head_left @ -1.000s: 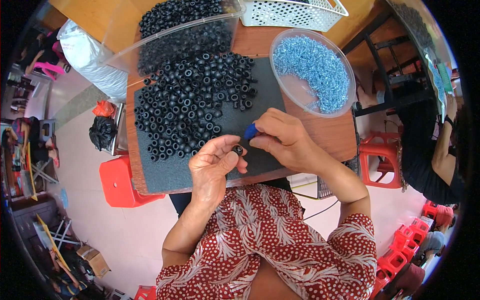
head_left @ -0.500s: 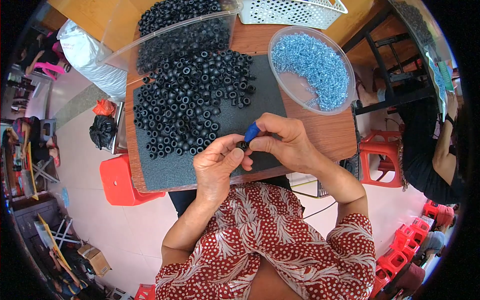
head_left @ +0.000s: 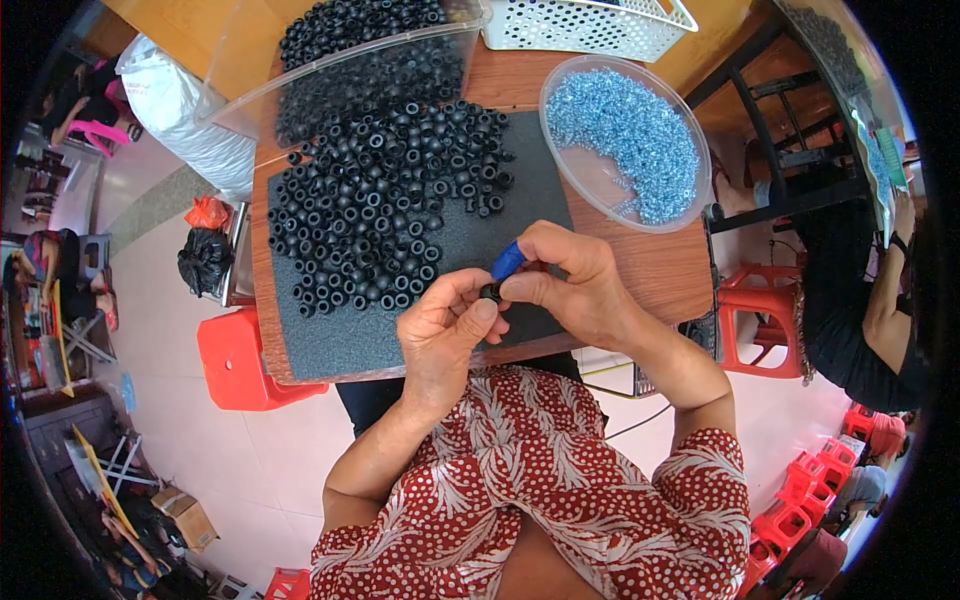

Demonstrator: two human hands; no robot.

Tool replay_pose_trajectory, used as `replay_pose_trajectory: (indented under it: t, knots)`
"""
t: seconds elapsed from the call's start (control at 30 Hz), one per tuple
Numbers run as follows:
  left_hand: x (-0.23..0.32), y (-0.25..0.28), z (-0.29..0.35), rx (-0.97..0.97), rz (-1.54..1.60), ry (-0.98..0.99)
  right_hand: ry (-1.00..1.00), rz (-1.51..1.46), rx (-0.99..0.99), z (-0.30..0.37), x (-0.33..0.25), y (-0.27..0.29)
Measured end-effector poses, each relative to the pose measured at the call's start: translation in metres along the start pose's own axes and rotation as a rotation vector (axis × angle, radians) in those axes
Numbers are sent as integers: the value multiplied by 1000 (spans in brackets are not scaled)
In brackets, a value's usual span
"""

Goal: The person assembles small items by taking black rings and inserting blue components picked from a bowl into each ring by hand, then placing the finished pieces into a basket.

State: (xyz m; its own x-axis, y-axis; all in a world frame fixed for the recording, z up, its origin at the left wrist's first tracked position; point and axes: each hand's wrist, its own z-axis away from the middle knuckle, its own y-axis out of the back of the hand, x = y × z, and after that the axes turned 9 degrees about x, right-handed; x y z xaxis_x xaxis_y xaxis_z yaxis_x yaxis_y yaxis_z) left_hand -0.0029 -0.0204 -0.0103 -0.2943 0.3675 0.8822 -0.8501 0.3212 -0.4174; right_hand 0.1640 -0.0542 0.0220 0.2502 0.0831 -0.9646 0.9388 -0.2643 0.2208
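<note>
At the table's near edge, my left hand [head_left: 447,325] pinches a small round black plastic part [head_left: 489,292] between thumb and fingers. My right hand [head_left: 570,280] meets it from the other side, thumb and forefinger closed on the same part; a blue cover [head_left: 507,262] sits on that forefinger. The fingers hide most of the part, and I cannot make out anything smaller between them. Beyond my hands, a heap of similar hollow black parts [head_left: 365,215] lies on a dark grey mat [head_left: 340,350].
A round clear tub [head_left: 590,190] of small shiny light-blue pieces [head_left: 630,140] stands at the right. Farther back are a clear bin [head_left: 235,115] of black parts and a white perforated basket [head_left: 570,28]. Red stools [head_left: 235,360] flank the wooden table [head_left: 660,270]. A person's arm [head_left: 885,290] shows far right.
My left hand has shifted slightly right, and the black part has turned a little between my fingers. The right hand stays nearly in place, its blue-covered forefinger slightly raised.
</note>
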Motion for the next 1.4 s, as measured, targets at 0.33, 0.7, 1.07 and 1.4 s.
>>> replay_pose_trajectory:
  t: [0.33, 0.7, 1.07, 1.4]
  knots:
    - [-2, -2, 0, 8, 7, -77, -126, -169, 15, 3, -2, -4]
    - [-6, -2, 2, 48, -133, -137, -171, -157, 1, 2, 3, -7]
    - [-1, -6, -3, 50, 47, 33, 379, 268, 183, 7, 14, -15]
    - [5, -7, -5, 57, 121, 158, 599, 307, 269, 5, 19, -17]
